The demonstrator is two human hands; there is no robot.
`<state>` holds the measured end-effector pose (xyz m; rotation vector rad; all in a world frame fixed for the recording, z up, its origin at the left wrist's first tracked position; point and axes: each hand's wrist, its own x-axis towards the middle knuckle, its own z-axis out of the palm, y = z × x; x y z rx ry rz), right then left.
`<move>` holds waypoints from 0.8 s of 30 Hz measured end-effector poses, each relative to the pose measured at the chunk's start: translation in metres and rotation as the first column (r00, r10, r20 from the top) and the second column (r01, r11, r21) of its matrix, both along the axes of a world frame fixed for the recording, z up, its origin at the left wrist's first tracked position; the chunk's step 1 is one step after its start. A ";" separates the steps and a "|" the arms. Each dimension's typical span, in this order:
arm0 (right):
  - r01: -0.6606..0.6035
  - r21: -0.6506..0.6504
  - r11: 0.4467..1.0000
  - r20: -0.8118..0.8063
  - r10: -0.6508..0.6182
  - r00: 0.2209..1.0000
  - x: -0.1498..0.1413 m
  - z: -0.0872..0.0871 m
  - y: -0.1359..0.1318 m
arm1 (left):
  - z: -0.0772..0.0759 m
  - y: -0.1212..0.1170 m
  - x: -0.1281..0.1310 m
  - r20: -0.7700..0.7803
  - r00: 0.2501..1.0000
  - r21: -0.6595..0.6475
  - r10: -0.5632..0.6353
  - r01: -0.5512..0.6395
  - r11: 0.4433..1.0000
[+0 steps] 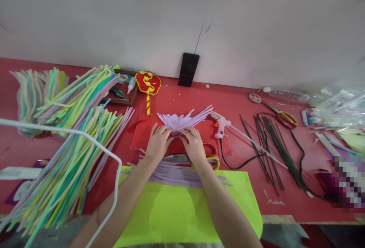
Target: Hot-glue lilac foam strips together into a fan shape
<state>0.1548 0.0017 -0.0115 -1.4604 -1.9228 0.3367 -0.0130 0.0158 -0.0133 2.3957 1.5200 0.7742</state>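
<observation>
Lavender pipe cleaners (182,121), bent and stacked into a V-shaped fan, lie over a red board (139,135). At the pointed lower end of the fan, my left hand (156,140) has its fingers curled in and pinching from the left. My right hand (194,143) pinches the same point from the right, fingertips almost meeting the left ones. Both hands partly hide that tip. Beneath my right wrist lie scissors (213,161) with yellow and red handles. Loose lavender pipe cleaners (178,177) spread below the hands across a lime-green sheet (171,212).
Bundles of multicoloured pipe cleaners (71,164) cover the left side. A pink glue gun (220,124) rests right of the fan, its cord running past dark stems (282,153) and other scissors (288,118). Behind are a red-yellow fan ornament (148,84) and a phone (188,69).
</observation>
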 end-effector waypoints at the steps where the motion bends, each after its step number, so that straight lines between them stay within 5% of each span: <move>1: 0.001 -0.001 1.000 0.043 -0.001 0.999 0.000 0.001 0.000 | 0.000 0.000 0.000 0.000 1.000 0.000 0.001 -0.001 1.000; 24: -0.052 -0.060 0.997 0.096 0.058 0.994 0.002 0.000 -0.001 | 0.000 0.001 0.003 -0.008 1.000 -0.017 -0.008 0.007 1.000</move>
